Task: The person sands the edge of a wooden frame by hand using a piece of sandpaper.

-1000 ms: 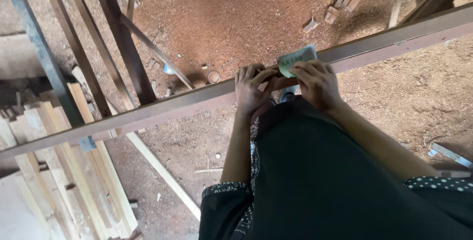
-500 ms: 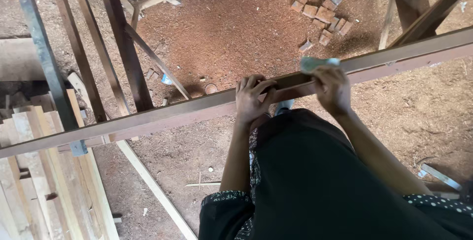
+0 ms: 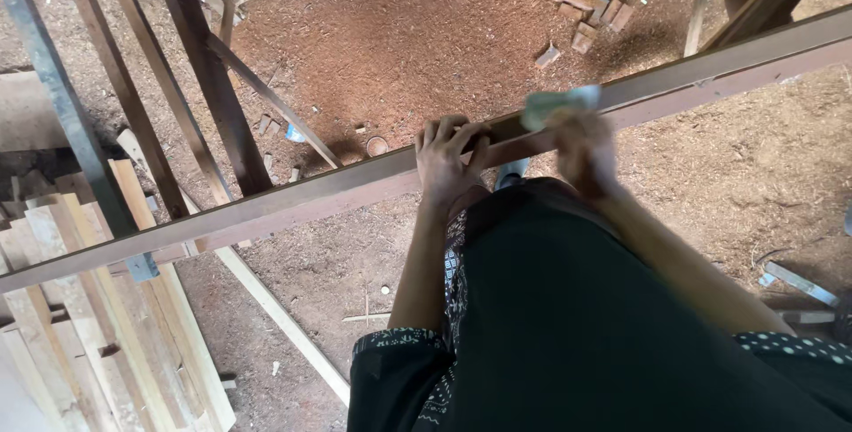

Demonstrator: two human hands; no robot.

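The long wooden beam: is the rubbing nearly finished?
Hard to tell. Done: no finished stretch stands out; the long wooden beam looks alike all along. In hand: the left hand grips it, while the blurred right hand presses a pale green pad on top. Left: cannot tell how much.

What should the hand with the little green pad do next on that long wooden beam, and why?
Probably slide the green pad a little further along the long wooden beam. The right hand presses the pad on the beam's top and is blurred with motion, while the left hand grips the beam beside it to steady it. Plenty of beam stretches away on both sides.
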